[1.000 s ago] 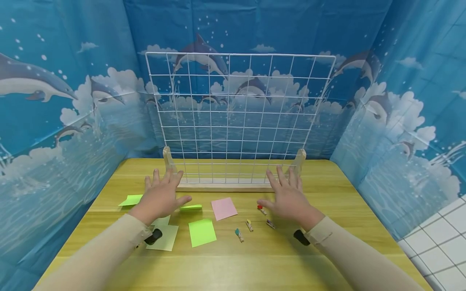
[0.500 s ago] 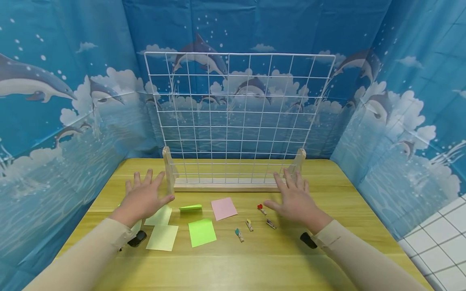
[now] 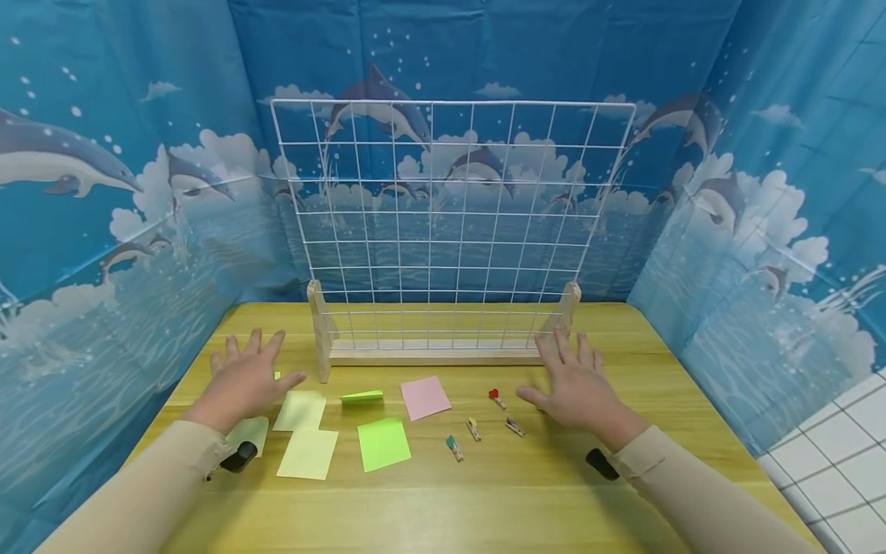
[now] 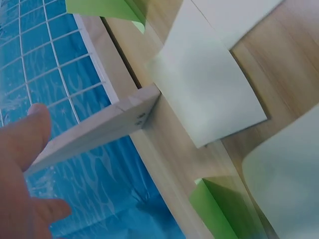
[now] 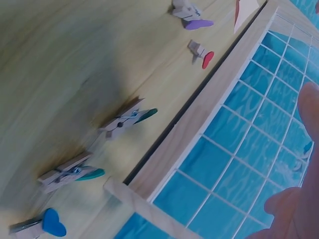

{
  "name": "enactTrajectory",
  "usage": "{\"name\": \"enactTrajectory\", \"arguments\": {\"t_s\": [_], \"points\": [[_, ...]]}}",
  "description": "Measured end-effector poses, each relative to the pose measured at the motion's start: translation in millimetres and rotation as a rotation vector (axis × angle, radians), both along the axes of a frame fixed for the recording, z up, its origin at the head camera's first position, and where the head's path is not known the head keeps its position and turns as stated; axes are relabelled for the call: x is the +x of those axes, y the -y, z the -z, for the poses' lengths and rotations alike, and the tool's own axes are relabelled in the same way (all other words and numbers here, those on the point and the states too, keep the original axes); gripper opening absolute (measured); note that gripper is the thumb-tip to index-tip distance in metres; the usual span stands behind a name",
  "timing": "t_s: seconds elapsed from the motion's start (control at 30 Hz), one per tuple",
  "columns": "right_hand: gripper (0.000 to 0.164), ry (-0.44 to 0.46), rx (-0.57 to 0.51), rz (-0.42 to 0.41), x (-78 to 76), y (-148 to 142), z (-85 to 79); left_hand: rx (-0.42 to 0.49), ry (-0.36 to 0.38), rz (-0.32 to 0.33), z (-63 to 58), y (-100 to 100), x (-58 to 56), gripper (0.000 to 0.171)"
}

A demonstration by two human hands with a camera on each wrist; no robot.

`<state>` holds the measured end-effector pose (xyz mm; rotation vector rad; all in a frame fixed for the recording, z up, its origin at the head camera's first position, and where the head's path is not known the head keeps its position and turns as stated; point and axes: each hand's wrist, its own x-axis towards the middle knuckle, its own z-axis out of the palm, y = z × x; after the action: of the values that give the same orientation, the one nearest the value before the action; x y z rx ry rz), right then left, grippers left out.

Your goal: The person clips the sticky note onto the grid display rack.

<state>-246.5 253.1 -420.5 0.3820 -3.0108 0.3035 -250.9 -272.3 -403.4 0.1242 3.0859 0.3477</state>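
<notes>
Farther apart now, left hand (image 3: pixel 238 385) and right hand (image 3: pixel 581 392) hold nothing, fingers spread, hiding much of a folded green paper (image 4: pixel 214 211) and some wooden clothespins (image 5: pixel 119 123) from above.

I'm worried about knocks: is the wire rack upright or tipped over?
Upright: the wire rack rises above its wooden base, which stands on the table.

The head view looks forward and down from above the near side of the yellow wood-grain tabletop (image 3: pixel 443 512), wide enough to hold the whole white wire grid panel (image 3: pixel 430 214). Both wrist views sit far closer and steeply tilted: the left looks past left-hand fingers (image 4: pixel 37 122) at pale square paper notes (image 4: pixel 209 84), the right past right-hand fingers (image 5: pixel 310 109) at small wooden clothespins (image 5: pixel 121 122). All three share parts of the grid and its pale wooden base (image 3: pixel 432 358).
</notes>
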Motion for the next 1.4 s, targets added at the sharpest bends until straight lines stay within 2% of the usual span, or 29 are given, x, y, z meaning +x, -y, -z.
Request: {"name": "enactTrajectory", "arguments": {"t_s": [0.37, 0.77, 1.07, 1.4], "points": [[0.108, 0.033, 0.001, 0.020, 3.1, -14, 4.2, 0.027, 0.033, -0.039, 4.2, 24, -6.7, 0.115], [0.114, 0.065, 0.003, 0.040, 6.0, -32, 12.1, 0.051, 0.107, -0.084, 5.9, 49, -12.4, 0.120], [0.104, 0.092, 0.005, 0.036, 8.8, -41, 15.7, 0.085, 0.146, -0.112, 12.9, 65, -14.1, 0.122], [0.102, 0.109, 0.031, 0.016, 11.2, -50, 20.8, 0.106, 0.154, -0.103, 18.8, 76, -16.3, 0.120]]}}
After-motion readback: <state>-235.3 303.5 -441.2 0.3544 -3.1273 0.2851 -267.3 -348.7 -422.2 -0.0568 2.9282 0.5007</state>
